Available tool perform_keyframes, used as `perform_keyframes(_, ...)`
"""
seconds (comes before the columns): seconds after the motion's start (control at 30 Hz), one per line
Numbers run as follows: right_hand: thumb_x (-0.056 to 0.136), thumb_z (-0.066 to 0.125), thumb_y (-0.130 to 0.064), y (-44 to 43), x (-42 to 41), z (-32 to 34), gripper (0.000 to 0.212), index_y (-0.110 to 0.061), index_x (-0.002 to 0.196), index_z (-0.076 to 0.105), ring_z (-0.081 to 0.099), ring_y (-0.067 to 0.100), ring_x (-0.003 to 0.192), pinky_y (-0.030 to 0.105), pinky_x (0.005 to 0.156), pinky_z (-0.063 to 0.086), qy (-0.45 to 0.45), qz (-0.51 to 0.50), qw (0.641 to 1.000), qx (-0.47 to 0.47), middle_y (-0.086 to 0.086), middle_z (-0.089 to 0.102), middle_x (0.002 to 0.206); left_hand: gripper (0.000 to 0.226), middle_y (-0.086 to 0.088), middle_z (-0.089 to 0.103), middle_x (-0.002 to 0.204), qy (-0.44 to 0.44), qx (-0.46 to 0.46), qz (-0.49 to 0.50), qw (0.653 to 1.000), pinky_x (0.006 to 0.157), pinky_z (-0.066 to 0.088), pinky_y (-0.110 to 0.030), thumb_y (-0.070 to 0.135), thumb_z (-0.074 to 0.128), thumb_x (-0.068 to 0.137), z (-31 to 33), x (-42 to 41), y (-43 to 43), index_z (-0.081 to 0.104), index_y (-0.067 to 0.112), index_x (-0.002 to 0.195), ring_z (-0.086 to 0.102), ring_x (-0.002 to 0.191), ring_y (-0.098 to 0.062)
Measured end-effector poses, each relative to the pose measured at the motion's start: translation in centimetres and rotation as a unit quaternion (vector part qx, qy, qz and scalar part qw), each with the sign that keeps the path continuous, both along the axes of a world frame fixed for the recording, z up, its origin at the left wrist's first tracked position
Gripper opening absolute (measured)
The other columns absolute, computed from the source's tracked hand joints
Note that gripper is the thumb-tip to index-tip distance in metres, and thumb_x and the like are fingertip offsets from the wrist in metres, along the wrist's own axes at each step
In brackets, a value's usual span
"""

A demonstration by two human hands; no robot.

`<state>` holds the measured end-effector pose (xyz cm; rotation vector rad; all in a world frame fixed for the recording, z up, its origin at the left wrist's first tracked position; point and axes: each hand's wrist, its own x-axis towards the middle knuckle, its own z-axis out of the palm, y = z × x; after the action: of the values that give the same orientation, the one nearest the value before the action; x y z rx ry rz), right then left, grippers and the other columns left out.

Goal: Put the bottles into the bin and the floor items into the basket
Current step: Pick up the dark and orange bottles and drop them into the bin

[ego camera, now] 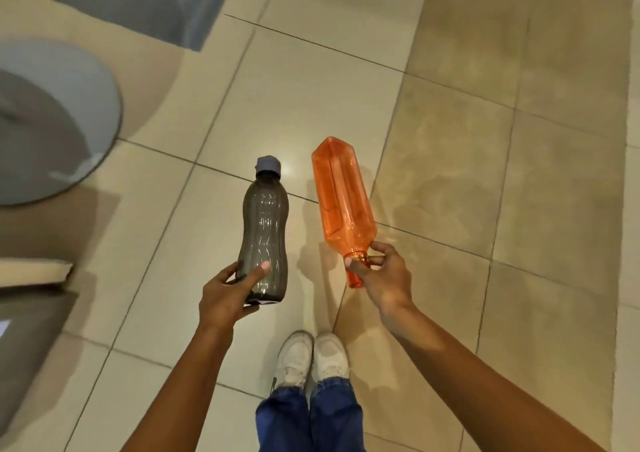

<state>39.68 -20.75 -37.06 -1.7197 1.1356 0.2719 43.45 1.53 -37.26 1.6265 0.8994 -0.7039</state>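
Observation:
My left hand grips the lower end of a dark grey see-through bottle with a grey-blue cap pointing away from me. My right hand holds an orange see-through bottle by its neck, with its flat base pointing away. Both bottles hang in the air above the tiled floor, side by side and apart. A round grey bin with a blurred rim stands at the left edge.
Beige floor tiles stretch ahead and to the right. My white shoes and blue jeans are below the hands. A blue-grey mat lies at the top left. A flat grey-and-beige piece sits at the lower left.

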Motion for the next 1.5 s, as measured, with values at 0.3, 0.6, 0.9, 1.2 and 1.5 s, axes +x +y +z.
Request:
perform_keyframes(0.3, 0.077, 0.079, -0.027, 6.1, 1.5, 9.0, 0.058, -0.019, 0.128, 0.053, 0.055, 0.014, 0.092, 0.027, 0.08, 0.044, -0.017, 0.192, 0.981, 0.019, -0.006, 0.057, 0.096, 0.071, -0.019, 0.067, 0.11, -0.03, -0.043, 0.222, 0.974, 0.08, 0.057, -0.041, 0.031, 0.08, 0.071, 9.4, -6.0, 8.7, 0.052, 0.01, 0.132, 0.069, 0.092, -0.031)
perform_keyframes(0.6, 0.075, 0.08, -0.032, 14.8, 3.9, 13.7, 0.053, -0.027, 0.124, 0.058, 0.064, 0.005, 0.081, 0.016, 0.063, 0.05, -0.057, 0.451, 0.89, 0.029, -0.005, 0.067, 0.101, 0.062, -0.013, 0.069, 0.111, -0.107, -0.027, 0.401, 0.909, 0.081, 0.056, -0.039, 0.024, 0.079, 0.073, 14.5, -12.4, 15.5, 0.055, 0.015, 0.129, 0.07, 0.094, -0.028)
perform_keyframes(0.9, 0.074, 0.081, -0.03, 30.3, 6.2, 15.9, 0.054, -0.03, 0.124, 0.06, 0.069, 0.013, 0.09, 0.031, 0.079, 0.057, -0.085, 0.604, 0.789, 0.075, -0.003, 0.07, 0.106, 0.062, -0.013, 0.068, 0.108, -0.146, 0.012, 0.549, 0.823, 0.076, 0.058, -0.038, 0.027, 0.077, 0.075, 16.6, -17.0, 25.5, 0.053, 0.012, 0.13, 0.069, 0.095, -0.027)
perform_keyframes(1.2, 0.069, 0.082, -0.037, 47.0, 2.8, 16.8, 0.053, -0.033, 0.119, 0.064, 0.068, 0.017, 0.096, 0.044, 0.092, 0.055, -0.098, 0.617, 0.774, 0.102, -0.002, 0.072, 0.102, 0.063, -0.009, 0.072, 0.091, -0.151, 0.061, 0.618, 0.769, 0.068, 0.061, -0.037, 0.043, 0.079, 0.067, 18.0, -22.4, 38.6, 0.061, 0.011, 0.119, 0.073, 0.076, -0.022)
perform_keyframes(1.5, 0.073, 0.082, -0.027, 65.9, 3.5, 16.6, 0.049, -0.016, 0.118, 0.067, 0.064, 0.006, 0.074, 0.028, 0.081, 0.051, -0.174, 0.568, 0.798, 0.1, -0.011, 0.067, 0.078, 0.057, -0.008, 0.075, 0.092, -0.185, 0.041, 0.591, 0.784, 0.062, 0.061, -0.031, 0.054, 0.078, 0.064, 18.2, -23.4, 52.2, 0.068, 0.014, 0.103, 0.073, 0.078, -0.019)
